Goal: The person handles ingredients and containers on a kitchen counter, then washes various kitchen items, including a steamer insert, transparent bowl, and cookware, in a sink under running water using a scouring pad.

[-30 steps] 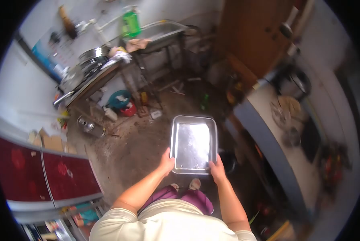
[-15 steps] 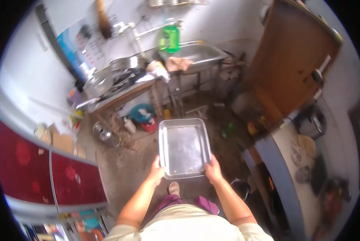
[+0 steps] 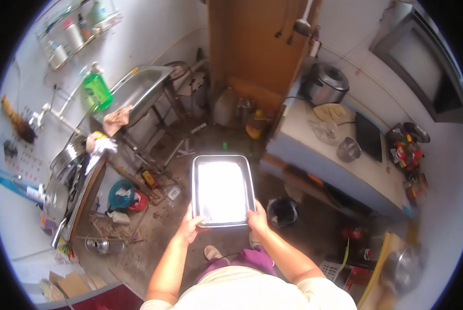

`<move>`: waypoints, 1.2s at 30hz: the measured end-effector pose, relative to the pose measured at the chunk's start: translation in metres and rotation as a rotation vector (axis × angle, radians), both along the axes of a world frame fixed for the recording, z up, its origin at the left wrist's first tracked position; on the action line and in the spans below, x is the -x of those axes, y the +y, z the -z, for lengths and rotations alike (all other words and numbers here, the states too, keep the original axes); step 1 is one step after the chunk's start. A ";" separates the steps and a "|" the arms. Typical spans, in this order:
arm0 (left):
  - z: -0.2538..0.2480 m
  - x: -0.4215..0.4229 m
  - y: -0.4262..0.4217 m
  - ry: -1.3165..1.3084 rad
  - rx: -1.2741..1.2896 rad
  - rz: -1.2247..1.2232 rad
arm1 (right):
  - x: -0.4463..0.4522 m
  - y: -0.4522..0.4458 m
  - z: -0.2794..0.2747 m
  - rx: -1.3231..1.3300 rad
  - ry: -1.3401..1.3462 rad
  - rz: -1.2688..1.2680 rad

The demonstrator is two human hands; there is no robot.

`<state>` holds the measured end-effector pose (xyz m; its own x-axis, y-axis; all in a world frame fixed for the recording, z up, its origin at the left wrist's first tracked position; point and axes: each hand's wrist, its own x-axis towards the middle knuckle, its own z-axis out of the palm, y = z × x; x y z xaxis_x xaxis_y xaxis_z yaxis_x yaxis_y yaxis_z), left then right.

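Observation:
A rectangular metal tray [image 3: 223, 191] is held out in front of my body, its shiny bottom reflecting bright light. My left hand [image 3: 191, 225] grips its near left corner, thumb over the rim. At the near right corner, my right hand [image 3: 257, 217] is closed on the rim in the same way. Nothing lies in the tray that I can make out through the glare. Both arms reach forward over my purple trousers [image 3: 247, 261].
A metal sink [image 3: 143, 90] with a green bottle [image 3: 97, 91] stands at the upper left. On the right, a counter [image 3: 314, 132] carries a rice cooker [image 3: 326, 82] and a metal bowl [image 3: 349, 149]. A black bin [image 3: 282, 212] sits on the floor, near a teal basin [image 3: 121, 193] farther left.
My view has swung to the right, so the sink has shifted left and the counter shows more fully. Both hands still hold the tray, which now reflects a bright glare.

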<state>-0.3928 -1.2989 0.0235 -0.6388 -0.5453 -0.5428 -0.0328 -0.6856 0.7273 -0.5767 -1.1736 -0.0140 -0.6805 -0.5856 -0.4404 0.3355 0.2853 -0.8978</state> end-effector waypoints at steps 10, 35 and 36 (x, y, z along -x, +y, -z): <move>0.057 0.251 0.028 0.134 -0.050 0.100 | 0.211 0.022 0.046 0.025 -0.214 0.439; 0.056 0.357 0.024 0.210 -0.145 0.285 | 0.415 -0.002 0.127 0.182 -0.356 0.787; 0.055 0.369 0.026 0.243 -0.158 0.339 | 0.428 0.012 0.130 0.261 -0.258 0.898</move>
<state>-0.7618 -1.2725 -0.0314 -0.8866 -0.2053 -0.4145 -0.1160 -0.7687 0.6290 -1.0045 -1.1621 -0.1442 -0.8227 0.0044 -0.5685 0.5267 -0.3706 -0.7651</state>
